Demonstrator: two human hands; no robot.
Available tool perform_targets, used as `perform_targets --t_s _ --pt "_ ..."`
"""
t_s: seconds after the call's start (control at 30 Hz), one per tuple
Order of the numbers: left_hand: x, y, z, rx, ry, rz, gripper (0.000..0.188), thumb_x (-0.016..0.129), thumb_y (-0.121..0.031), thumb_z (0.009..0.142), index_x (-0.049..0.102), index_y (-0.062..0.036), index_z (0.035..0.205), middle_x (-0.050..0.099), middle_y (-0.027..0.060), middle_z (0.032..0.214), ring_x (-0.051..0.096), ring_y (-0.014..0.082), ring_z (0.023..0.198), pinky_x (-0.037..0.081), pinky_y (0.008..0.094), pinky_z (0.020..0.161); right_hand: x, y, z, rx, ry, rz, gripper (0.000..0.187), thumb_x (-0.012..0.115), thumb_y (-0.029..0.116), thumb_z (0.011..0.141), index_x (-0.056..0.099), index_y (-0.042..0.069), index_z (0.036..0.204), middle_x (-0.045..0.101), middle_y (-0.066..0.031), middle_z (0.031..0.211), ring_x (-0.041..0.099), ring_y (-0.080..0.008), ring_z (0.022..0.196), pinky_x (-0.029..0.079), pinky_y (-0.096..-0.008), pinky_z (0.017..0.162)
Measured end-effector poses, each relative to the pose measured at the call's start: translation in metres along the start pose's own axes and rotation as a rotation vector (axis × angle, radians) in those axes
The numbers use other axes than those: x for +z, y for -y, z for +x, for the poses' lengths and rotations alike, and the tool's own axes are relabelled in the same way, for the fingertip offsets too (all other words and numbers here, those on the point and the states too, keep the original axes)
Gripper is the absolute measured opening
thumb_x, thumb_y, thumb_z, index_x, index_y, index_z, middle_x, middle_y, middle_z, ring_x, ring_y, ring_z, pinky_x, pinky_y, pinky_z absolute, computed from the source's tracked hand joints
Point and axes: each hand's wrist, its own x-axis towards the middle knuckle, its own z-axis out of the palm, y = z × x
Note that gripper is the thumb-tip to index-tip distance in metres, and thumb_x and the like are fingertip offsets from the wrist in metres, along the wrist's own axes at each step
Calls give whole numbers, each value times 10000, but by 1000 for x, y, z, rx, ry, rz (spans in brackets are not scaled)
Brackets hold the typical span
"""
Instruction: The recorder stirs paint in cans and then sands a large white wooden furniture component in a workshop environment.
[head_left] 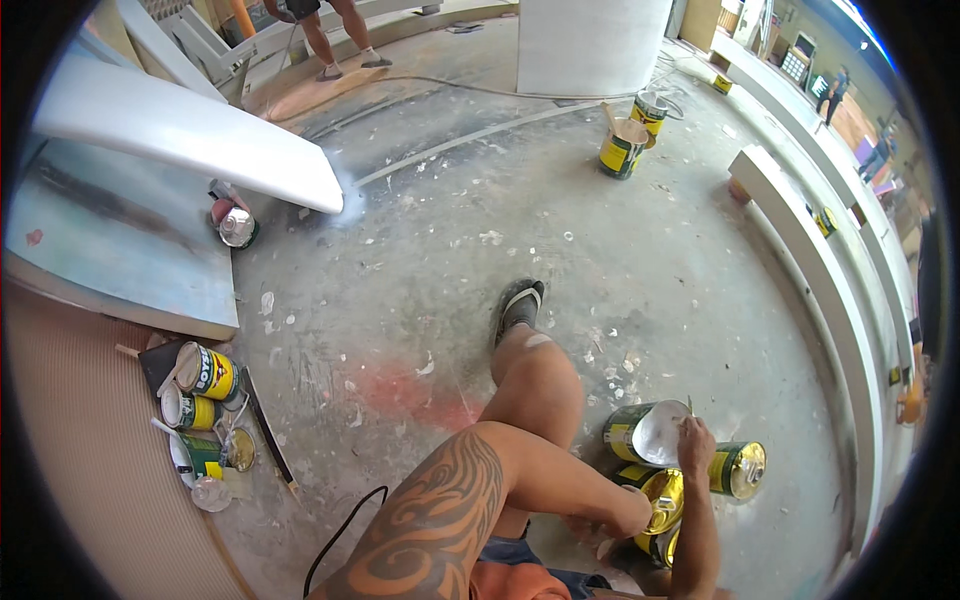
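Note:
My right hand is closed around a thin, stick-like tool at the rim of an open paint can with a pale whitish inside. From the lower left my tattooed left arm bends across, and my left hand is curled beside an open can with a shiny gold inside. Its fingers are mostly hidden, so what they hold does not show. Another gold-topped can lies just right of my right wrist. Part of a further yellow-labelled can shows below the gold one.
Several paint cans cluster at left beside a dark stick. Two cans stand farther off. A long white beam runs along the right. A white panel juts in at upper left. Another person's legs show at the back.

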Motion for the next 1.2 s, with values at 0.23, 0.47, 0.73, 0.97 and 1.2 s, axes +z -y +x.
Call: perform_targets --t_s 0.23,0.47,0.73,0.97,1.2 --pt "1 5 0 13 68 5 553 704 -503 835 649 -234 1315 680 36 1281 609 288 1188 448 544 1006 -4 7 -7 -123 177 230 141 696 213 863 696 76 899 692 -155 854 669 -381 812 511 -454 711" --pt "2 0 -1 1 65 11 619 827 -366 767 638 -191 1331 651 75 1271 631 328 1129 524 569 926 -7 -14 1 -62 65 -70 157 654 211 890 684 58 873 693 -173 890 669 -383 820 511 -494 716" --pt "-6 4 -14 47 38 -32 606 821 -371 774 644 -188 1325 662 72 1260 633 325 1129 501 572 956 0 5 -10 -115 126 274 183 728 227 839 716 98 968 697 -105 920 664 -355 848 508 -432 733" --pt "-3 0 -28 29 16 0 582 804 -364 793 646 -188 1324 662 73 1260 632 325 1133 494 563 961 -10 -7 4 -64 67 -65 170 648 209 883 692 46 871 674 -145 863 654 -389 789 514 -490 717" --pt "-3 4 -35 -7 91 5 535 744 -416 844 650 -192 1320 674 61 1281 631 315 1173 476 557 977 1 34 1 -107 -55 284 134 685 222 871 696 95 912 702 -102 899 675 -355 846 526 -448 721"
